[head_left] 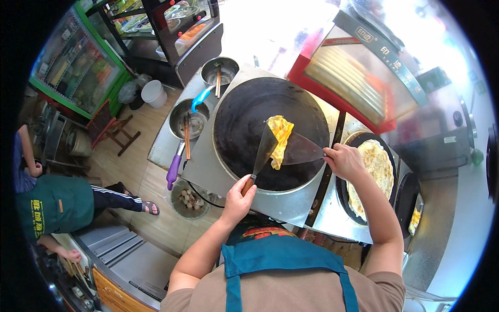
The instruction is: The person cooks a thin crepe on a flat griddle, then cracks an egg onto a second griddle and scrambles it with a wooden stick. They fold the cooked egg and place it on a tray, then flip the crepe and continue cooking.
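Note:
My left hand (238,199) grips the wooden handle of a metal spatula (264,150). Its blade meets the left side of a folded piece of cooked egg (281,136) on the large round black griddle (241,113). In my right hand (343,160) is a second, wide triangular spatula (306,150), whose blade reaches the egg's right side. The egg lies between the two blades, yellow with paler patches. My right fingers hide most of that spatula's handle. To the right, a browned flatbread (372,175) covers much of a smaller round griddle (343,191).
Two metal pans (220,69) (187,121) with chopsticks stand left of the griddle. A red-framed display case (347,74) borders its far right. Below left are a bin with eggshells (190,201) and a folding stool (113,126). A person in a green apron (58,206) stands at left.

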### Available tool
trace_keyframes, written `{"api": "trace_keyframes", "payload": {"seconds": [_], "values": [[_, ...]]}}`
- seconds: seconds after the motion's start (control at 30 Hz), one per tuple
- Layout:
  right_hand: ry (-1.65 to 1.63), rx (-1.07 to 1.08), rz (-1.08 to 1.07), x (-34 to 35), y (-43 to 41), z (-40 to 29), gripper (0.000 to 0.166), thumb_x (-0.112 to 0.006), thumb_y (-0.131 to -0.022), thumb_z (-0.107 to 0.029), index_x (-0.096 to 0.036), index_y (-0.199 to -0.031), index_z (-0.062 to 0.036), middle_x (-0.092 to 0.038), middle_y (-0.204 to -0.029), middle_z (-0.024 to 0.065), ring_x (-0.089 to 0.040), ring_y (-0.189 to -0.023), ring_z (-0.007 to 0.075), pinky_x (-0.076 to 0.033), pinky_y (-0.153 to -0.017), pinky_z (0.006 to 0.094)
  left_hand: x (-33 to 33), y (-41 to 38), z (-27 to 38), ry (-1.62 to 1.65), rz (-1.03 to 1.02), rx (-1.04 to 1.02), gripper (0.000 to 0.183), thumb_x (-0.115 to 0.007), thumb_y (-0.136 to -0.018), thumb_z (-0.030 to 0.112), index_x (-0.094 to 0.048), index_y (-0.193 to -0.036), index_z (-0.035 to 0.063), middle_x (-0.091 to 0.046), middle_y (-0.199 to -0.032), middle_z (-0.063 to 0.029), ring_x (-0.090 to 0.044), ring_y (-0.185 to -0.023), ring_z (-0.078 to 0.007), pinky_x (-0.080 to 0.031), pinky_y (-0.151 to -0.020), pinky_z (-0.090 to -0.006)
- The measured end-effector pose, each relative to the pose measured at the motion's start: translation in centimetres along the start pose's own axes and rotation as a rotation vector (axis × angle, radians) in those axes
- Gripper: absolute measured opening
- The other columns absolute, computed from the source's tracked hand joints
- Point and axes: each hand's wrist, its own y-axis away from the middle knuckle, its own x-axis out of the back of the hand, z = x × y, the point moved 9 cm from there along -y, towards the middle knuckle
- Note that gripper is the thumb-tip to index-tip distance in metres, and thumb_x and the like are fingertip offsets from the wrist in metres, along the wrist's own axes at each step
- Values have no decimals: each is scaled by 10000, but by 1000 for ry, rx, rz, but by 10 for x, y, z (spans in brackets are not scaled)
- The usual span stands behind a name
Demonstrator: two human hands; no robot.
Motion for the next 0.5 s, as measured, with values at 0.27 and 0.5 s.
{"api": "trace_keyframes", "payload": {"seconds": [0.27,0.5], "values": [[-100,11,126,-14,-5,-4,198,-658,-806,-254,-666,-970,-144,-568,-723,55,-613,-704,247,-491,-603,367,-5,-14,6,-110,31,-68,361,-621,-873,157,-564,-1184,-16,-645,-1005,-143,-625,-921,-218,-483,-827,-319],[-123,-78,135,-18,15,1,214,-667,-800,-244,-676,-989,-145,-567,-730,42,-612,-686,237,-493,-576,363,-9,-12,10,-209,28,-125,357,-615,-868,156,-562,-1179,-11,-629,-1035,-170,-622,-942,-281,-484,-831,-348]]}}
